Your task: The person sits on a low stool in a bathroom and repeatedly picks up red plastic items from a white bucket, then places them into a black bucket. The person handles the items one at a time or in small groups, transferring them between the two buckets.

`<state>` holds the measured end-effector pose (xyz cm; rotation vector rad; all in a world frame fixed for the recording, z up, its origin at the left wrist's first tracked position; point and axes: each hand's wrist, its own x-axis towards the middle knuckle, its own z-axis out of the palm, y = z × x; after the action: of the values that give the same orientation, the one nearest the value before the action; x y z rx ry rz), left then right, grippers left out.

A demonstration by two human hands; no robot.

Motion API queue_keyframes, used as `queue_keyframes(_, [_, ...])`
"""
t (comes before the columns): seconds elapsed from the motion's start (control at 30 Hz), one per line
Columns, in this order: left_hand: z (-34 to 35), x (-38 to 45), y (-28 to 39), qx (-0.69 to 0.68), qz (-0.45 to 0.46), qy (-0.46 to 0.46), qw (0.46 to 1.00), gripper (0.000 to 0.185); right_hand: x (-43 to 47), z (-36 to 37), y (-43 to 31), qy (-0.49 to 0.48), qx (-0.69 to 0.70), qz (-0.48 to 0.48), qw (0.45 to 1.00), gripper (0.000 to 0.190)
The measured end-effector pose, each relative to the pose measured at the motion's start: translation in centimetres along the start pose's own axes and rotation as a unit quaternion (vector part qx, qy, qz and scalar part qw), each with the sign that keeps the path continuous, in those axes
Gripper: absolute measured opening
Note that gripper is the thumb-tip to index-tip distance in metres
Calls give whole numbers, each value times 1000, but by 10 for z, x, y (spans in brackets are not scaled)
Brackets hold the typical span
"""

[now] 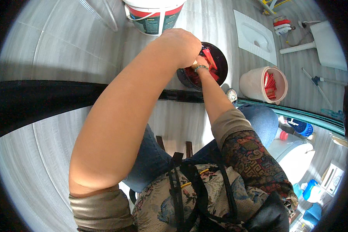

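A round dark bucket (222, 64) stands on the floor before me, with red packets (210, 59) inside. My left hand (183, 46) is bent down at the bucket's left rim, its fingers mostly hidden behind the wrist and back of the hand. My right hand (201, 61), with a beaded bracelet at the wrist, reaches in among the red packets beside the left one. Its fingers are largely covered, so whether either hand grips a packet cannot be seen. A pale pink bucket (247, 84), to the right of the dark one, holds more red packets (270, 85).
A lidded white, red and green pail (153, 20) stands beyond my left hand. A squat toilet (256, 37) is set in the floor at upper right. A glass edge (301, 112) and a dark ledge (179, 95) cross between my body and the buckets. Grey hoses (97, 16) lie upper left.
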<state>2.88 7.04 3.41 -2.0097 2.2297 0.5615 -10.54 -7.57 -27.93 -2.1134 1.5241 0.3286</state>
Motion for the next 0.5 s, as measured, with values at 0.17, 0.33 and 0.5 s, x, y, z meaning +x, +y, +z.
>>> queue_keyframes(0.17, [7,13,4,19,-1,-27,999,37,-6,-6,35,13,96,26,995,58])
queue_keyframes(0.33, [9,30,13,25,11,-35,999,38,-4,-10,73,29,94,-1,995,73])
queue_keyframes(0.5, [12,37,19,24,19,-47,998,38,-19,-14,63,-7,0,-48,999,63])
